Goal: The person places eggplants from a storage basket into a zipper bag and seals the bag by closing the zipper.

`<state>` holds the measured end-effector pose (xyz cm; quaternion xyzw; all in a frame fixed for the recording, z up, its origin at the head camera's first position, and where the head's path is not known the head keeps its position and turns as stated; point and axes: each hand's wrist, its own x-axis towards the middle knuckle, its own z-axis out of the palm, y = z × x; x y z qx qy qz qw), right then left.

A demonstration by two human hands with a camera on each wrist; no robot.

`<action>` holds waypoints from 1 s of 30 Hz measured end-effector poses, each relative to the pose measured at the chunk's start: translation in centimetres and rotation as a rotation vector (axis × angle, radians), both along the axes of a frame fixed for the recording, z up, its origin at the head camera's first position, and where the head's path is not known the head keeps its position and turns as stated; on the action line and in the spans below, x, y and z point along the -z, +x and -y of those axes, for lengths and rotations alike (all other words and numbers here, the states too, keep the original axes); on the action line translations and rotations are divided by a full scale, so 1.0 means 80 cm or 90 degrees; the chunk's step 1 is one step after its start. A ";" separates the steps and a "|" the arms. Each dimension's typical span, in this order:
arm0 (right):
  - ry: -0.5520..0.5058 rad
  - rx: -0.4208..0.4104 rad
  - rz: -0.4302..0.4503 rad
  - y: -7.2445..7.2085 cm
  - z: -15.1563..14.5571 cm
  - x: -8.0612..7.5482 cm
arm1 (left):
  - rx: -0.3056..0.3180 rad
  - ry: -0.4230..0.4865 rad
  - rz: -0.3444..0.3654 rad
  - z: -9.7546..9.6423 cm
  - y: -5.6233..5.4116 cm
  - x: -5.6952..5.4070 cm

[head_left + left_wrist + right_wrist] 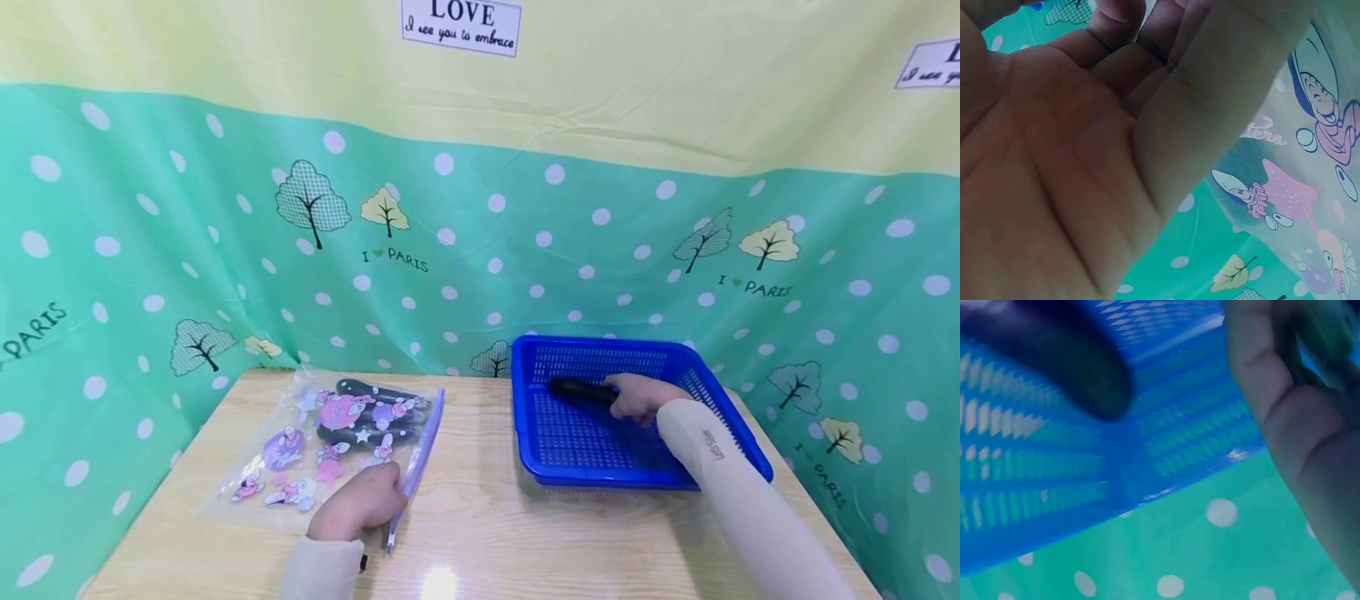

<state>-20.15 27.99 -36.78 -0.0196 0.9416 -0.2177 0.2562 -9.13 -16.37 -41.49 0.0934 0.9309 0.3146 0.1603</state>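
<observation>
A long dark eggplant (581, 391) lies at a slant over the floor of a blue plastic basket (534, 467). My right hand (643, 398) reaches into the basket and grips the eggplant by its right end. The rounded free end of the eggplant (1094, 381) shows blurred in the right wrist view. On the left, a clear zip bag (247, 454) with pink and purple cartoon prints lies on the table, with dark eggplants (367, 436) inside. My left hand (363, 502) pinches the bag's purple zip edge (429, 446) near its front end; its fingertips are hidden in the head view.
Both the bag and the basket rest on a light wooden table (465, 517). A green and yellow printed cloth (465, 275) hangs close behind the table and along both sides. The basket's raised, slotted walls surround my right hand.
</observation>
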 end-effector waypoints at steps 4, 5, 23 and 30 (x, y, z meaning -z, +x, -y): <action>-0.076 -0.022 -0.081 0.001 0.017 -0.012 | -0.002 -0.007 -0.009 -0.001 -0.001 -0.001; -0.092 -0.020 -0.103 0.001 0.021 -0.013 | -0.002 -0.008 -0.011 -0.001 -0.001 -0.001; -0.170 0.058 -0.131 -0.004 0.052 -0.005 | 0.000 -0.020 -0.016 0.000 -0.001 -0.001; -0.182 0.057 -0.135 0.000 0.056 -0.007 | 0.003 -0.019 -0.014 -0.001 -0.001 0.000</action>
